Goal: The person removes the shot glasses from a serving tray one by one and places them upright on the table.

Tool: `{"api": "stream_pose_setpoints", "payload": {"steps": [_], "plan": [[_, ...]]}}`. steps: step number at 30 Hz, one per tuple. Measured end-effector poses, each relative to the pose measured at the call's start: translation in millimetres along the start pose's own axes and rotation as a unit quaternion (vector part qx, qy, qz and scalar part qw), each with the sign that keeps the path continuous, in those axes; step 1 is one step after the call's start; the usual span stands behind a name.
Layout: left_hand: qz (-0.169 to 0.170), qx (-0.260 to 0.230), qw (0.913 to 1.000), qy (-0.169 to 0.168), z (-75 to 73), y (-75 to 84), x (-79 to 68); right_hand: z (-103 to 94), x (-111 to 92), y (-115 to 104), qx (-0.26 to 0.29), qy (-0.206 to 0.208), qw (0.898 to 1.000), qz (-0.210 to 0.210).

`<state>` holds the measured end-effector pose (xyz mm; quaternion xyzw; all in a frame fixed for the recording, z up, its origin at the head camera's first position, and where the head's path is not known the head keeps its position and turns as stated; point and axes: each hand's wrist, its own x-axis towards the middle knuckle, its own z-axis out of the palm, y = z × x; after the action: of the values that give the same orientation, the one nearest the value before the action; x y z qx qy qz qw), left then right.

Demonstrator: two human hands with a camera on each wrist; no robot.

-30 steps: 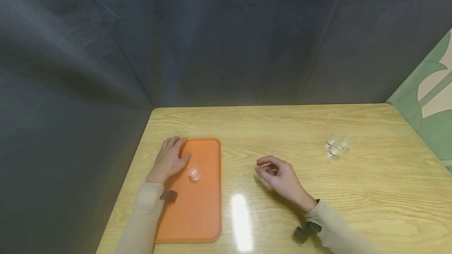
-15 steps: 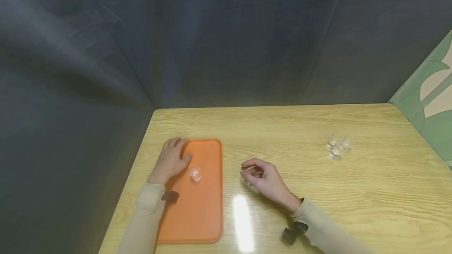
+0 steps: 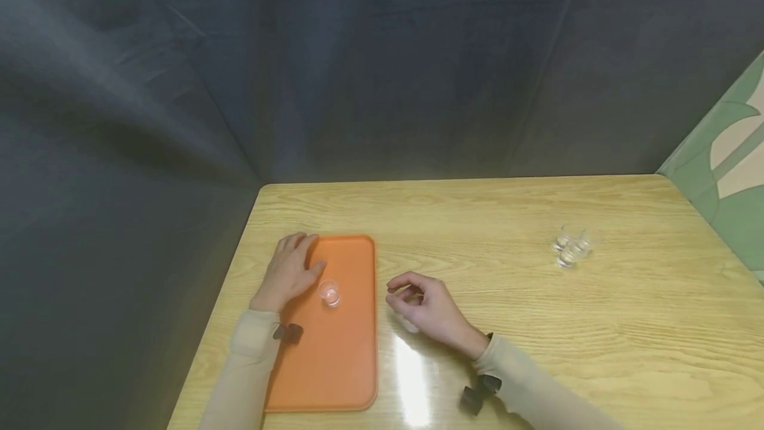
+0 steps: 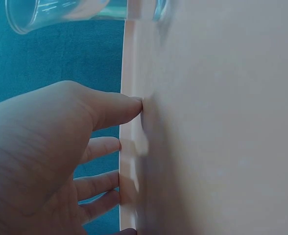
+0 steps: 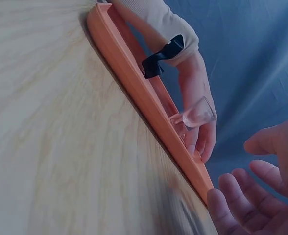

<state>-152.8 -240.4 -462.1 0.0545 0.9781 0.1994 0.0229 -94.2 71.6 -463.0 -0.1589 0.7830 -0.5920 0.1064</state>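
Observation:
A small clear glass [image 3: 329, 293] stands on the orange tray [image 3: 337, 357]. My left hand [image 3: 289, 274] lies at the tray's left side, thumb close to the glass. In the left wrist view the fingertips of that left hand [image 4: 56, 147] touch the tray [image 4: 222, 122], and part of the glass [image 4: 80, 11] shows above the thumb. Just right of the tray hovers my right hand [image 3: 426, 304], fingers loosely bent. The right wrist view shows nothing between the fingers of this right hand [image 5: 261, 191]; the glass [image 5: 199, 115] is beyond it.
Three small clear glasses [image 3: 571, 248] stand clustered at the right rear of the wooden table [image 3: 597, 324]. Dark cloth [image 3: 418, 71] hangs behind the table and along its left side. A green patterned surface [image 3: 740, 204] borders the right.
My right hand has moved left across the table, from beyond the bright reflection to beside the tray. My left hand, the glass on the tray and the far glasses stay in place.

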Motion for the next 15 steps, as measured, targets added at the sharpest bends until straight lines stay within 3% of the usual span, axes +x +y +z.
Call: {"api": "stream_pose_setpoints", "payload": {"steps": [15], "plan": [[0.003,-0.001,1.0000,0.004,0.2,0.4,-0.1,26.8,10.9,-11.1,-0.004,-0.029,0.998,-0.051]]}}
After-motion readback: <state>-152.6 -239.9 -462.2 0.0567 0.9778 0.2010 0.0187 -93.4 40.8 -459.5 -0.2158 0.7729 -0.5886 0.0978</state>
